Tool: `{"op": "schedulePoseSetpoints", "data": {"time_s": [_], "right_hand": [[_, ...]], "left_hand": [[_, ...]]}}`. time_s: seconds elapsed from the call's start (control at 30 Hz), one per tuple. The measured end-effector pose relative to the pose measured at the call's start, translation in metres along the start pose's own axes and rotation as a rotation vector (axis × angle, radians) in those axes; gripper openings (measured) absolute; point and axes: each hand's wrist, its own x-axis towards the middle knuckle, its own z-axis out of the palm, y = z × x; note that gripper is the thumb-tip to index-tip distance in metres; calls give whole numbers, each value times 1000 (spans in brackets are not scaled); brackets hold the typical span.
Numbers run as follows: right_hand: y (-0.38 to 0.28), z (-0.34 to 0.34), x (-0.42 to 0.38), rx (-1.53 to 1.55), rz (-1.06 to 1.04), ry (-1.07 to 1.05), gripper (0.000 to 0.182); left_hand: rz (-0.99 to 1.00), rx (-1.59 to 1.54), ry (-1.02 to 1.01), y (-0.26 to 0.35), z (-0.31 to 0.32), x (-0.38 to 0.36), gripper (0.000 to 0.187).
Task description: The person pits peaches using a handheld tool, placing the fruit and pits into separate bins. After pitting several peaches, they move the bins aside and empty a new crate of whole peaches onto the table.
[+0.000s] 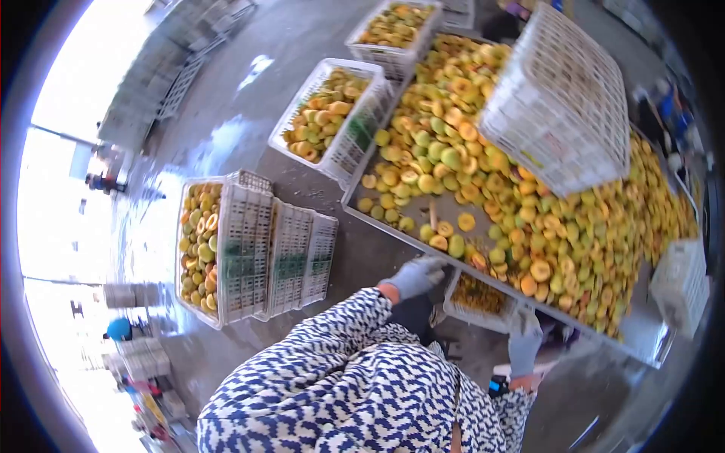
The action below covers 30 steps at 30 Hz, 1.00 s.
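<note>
My left hand (pixel 417 278), in a grey glove, is beside the metal edge of the table, its fingers stretched toward the near left corner of a white plastic crate (pixel 476 320). No held thing shows in it. Brownish-yellow pieces (pixel 477 293) lie in that crate, partly beneath the table edge. My right hand (pixel 524 343), also gloved, is at the crate's right end with its fingers over the rim. Halved yellow-green fruits (pixel 559 249), some with hollow centres, are heaped on the metal table (pixel 393 235). A light brown stick-like piece (pixel 433 214) stands out among them.
A large white crate (pixel 559 98) sits tilted on the heap. Fruit-filled crates (pixel 325 121) stand along the table's left side, and a crate stack (pixel 257 249) is on the wet floor. Another crate (pixel 680 287) is at the right edge. People appear in the background.
</note>
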Motion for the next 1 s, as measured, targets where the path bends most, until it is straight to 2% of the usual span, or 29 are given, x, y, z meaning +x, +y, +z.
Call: {"op": "schedulePoseSetpoints", "data": {"time_s": [0.07, 0.13, 0.2, 0.23, 0.27, 0.3, 0.37, 0.43, 0.47, 0.5, 0.57, 0.63, 0.67, 0.73, 0.77, 0.8, 0.83, 0.9, 0.93, 1.0], "right_hand": [[-3, -20, 28, 24, 53, 0, 20], [2, -38, 58, 79, 192, 42, 21], [8, -62, 97, 31, 191, 106, 21], [-7, -78, 120, -152, 116, 169, 23], [-5, -93, 145, -101, 170, 213, 27], [-8, -112, 173, -152, 162, 257, 30], [0, -147, 234, -211, 52, 455, 35], [8, -172, 290, -115, 83, 585, 41], [14, -179, 313, -211, 28, 555, 44], [19, -184, 335, -307, -21, 518, 47], [11, -178, 375, -5, 182, 499, 48], [38, -169, 403, 15, 215, 463, 47], [72, -154, 414, 14, 225, 480, 47], [145, -130, 426, -309, 388, 325, 46], [134, -131, 420, -311, 399, 331, 46], [104, -130, 412, -291, 314, 377, 46], [84, -128, 400, -276, 234, 417, 47], [86, -120, 391, -310, 312, 425, 47], [88, -117, 392, -320, 372, 435, 47], [79, -109, 370, -273, 349, 422, 48]], "left_hand": [[-64, -62, -149, 13, 3, 19, 37], [-208, -259, -165, 25, 0, 44, 40], [-275, -467, -120, 31, -9, 72, 42], [-211, -416, -42, 22, -2, 90, 36], [-245, -640, -21, 21, -4, 110, 33], [-232, -647, 24, 21, -9, 128, 32], [-311, -876, 42, 15, -26, 165, 36], [-323, -1057, 95, 10, -43, 205, 37], [-341, -1182, 114, 11, -53, 224, 38], [-334, -1175, 86, 12, -60, 245, 38], [-458, -1264, 192, 13, -68, 284, 50], [-502, -1484, 146, 11, -71, 318, 53], [-516, -1583, 114, 5, -68, 333, 53], [-449, -1623, 30, -12, -52, 357, 51], [-381, -1672, -39, -15, -45, 363, 50], [-388, -1671, -54, -13, -42, 367, 50], [-313, -1691, 8, -10, -37, 367, 48], [-201, -1727, 113, -1, -33, 360, 43], [-232, -1773, 105, -5, -32, 360, 40], [-219, -1648, 214, -19, -17, 345, 36]]}}
